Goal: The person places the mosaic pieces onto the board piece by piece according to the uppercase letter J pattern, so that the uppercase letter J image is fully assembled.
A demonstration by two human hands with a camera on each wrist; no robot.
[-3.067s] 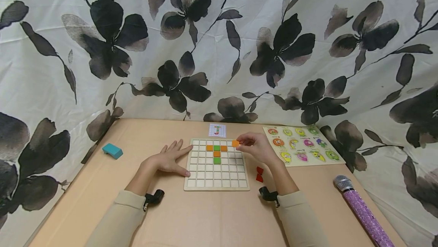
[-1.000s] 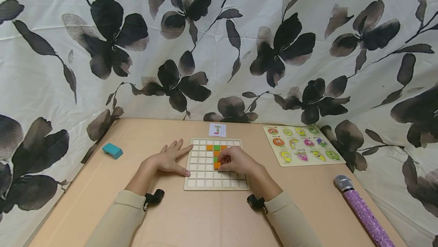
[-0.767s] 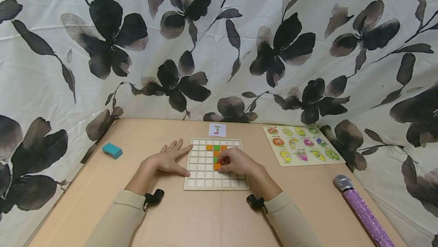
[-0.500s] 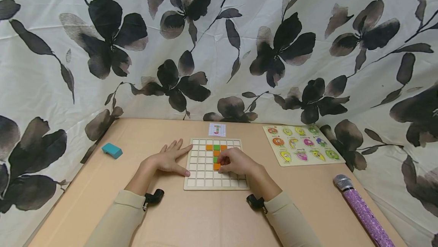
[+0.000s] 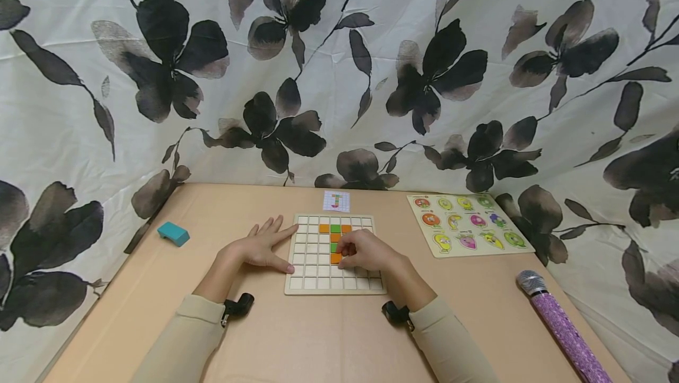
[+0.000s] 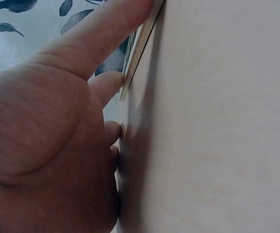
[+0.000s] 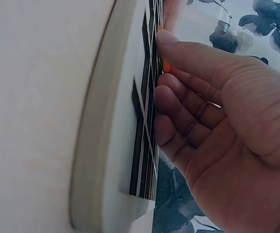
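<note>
A white gridded board (image 5: 310, 283) lies on the table with orange and green square tiles set in its cells in a T-like shape. My right hand (image 5: 368, 250) is over the board and pinches an orange tile (image 5: 336, 258) at the lower end of the column, just below a green tile (image 5: 333, 247). In the right wrist view the thumb presses against that tile's edge, the other fingers curled close to the board. My left hand (image 5: 260, 246) lies spread on the table, thumb and index fingertip at the board's left edge. The left wrist view shows them touching that edge.
A small pattern card (image 5: 336, 201) with a coloured figure sits behind the board. At the right are a sheet of fruit stickers (image 5: 455, 240) and a purple glitter microphone (image 5: 567, 327). A teal block (image 5: 174, 234) rests at the left. A floral curtain (image 5: 339, 76) hangs behind the table.
My right hand has carried the orange tile from the board's upper right to the column's lower end, then stayed there. Two red pieces seen earlier are now hidden behind the right wrist. Left hand unmoved.
</note>
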